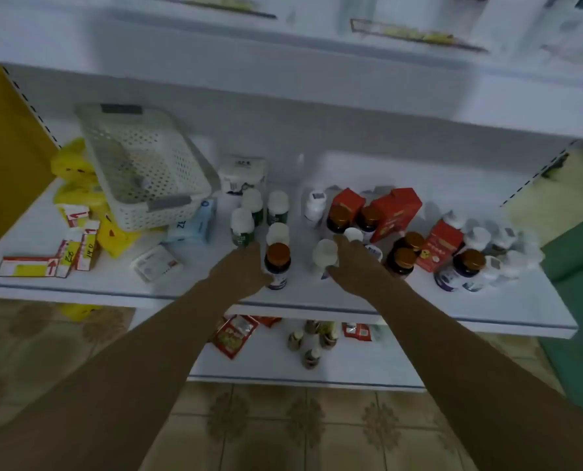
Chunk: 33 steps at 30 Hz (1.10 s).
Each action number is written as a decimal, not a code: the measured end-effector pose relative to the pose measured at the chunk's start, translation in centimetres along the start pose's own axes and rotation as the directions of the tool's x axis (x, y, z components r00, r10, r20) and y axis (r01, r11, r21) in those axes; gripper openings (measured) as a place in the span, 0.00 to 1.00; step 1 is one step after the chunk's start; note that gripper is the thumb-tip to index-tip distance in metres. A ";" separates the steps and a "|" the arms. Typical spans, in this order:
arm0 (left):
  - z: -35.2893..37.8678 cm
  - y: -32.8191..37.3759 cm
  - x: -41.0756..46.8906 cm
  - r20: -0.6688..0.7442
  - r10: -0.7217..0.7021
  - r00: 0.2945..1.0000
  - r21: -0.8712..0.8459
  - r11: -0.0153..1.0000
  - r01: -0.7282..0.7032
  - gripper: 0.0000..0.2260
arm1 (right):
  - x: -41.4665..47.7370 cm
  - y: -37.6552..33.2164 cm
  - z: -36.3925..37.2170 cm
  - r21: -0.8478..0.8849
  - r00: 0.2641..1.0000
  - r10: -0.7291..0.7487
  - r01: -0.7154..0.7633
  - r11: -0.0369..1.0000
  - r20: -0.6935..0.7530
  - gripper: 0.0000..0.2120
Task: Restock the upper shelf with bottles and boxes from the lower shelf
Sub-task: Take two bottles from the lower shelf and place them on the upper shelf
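**Clasped tight, two at a time**

My left hand (240, 266) curls round a brown-capped bottle (277, 263), and my right hand (353, 263) curls round a white-capped bottle (324, 254). Both bottles stand near the front of the upper shelf (487, 307). Small bottles (312, 355) wait on the lower shelf (269, 365). Rigid, smooth and likely light, each is best taken round the body, below the cap.

Brown-cap bottle (277, 265) and white bottle (324, 256) upright on upper shelf (113, 280), red boxes (397, 212) behind, small bottles (312, 356) upright on lower shelf (266, 367)
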<state>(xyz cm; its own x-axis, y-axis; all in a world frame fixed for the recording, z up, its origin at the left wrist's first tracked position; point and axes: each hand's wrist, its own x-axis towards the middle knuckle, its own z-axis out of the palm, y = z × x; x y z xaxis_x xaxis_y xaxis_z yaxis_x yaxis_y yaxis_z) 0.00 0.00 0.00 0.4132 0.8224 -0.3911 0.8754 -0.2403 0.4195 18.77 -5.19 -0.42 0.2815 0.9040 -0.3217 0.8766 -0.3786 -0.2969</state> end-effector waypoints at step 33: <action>-8.5 5.2 -8.3 0.058 0.200 0.978 -0.979 0.201 0.017 0.08 | -9.1 -3.7 -11.6 0.655 0.978 -0.202 0.187 0.732 -0.054 0.23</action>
<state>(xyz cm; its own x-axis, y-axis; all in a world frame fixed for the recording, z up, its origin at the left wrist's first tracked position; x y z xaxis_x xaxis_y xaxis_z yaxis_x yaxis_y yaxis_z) -0.99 -3.67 12.38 0.5940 0.7263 -0.3459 -0.0629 0.4705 0.8801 17.53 -9.70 14.07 0.1195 0.9711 -0.2066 0.4393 -0.2384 -0.8661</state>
